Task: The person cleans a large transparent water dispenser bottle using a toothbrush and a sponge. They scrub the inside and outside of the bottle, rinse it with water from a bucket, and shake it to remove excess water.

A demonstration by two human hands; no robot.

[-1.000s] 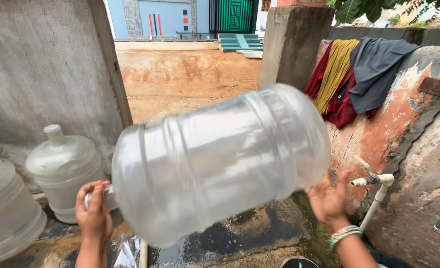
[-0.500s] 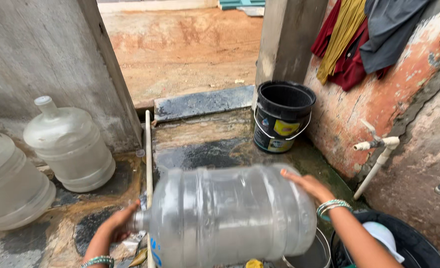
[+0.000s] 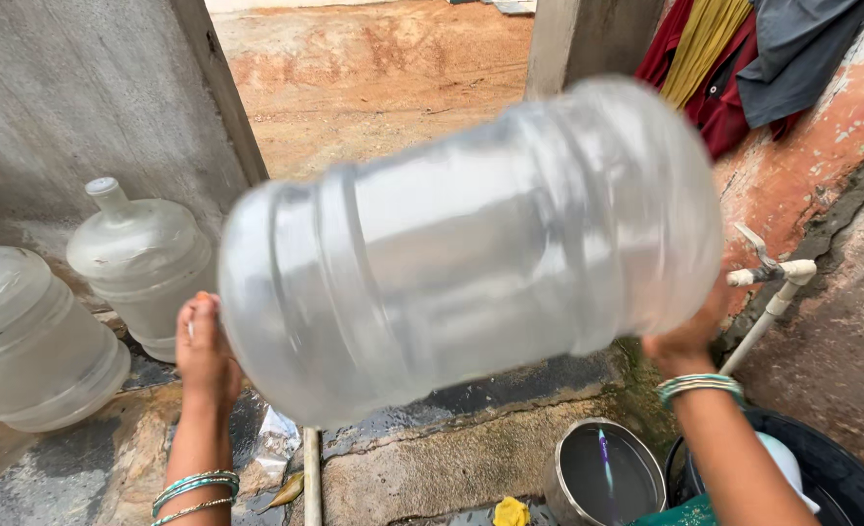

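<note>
A large clear plastic water jug (image 3: 471,253) is held sideways in the air in front of me, blurred by motion, its base tilted up to the right. My left hand (image 3: 206,353) covers its neck at the left end. My right hand (image 3: 687,339) grips the base at the right, mostly hidden behind the jug. Both wrists wear green bangles.
Two more clear jugs (image 3: 144,258) (image 3: 27,341) stand at the left by a grey wall. A white tap pipe (image 3: 773,292) sticks out of the right wall. A steel pot (image 3: 602,477) and a black tub (image 3: 841,477) sit below. Clothes (image 3: 744,58) hang on the wall.
The jug swung down low and has come back up, its base now raised to the right. Both hands kept hold of its ends. The black bucket is hidden behind it.
</note>
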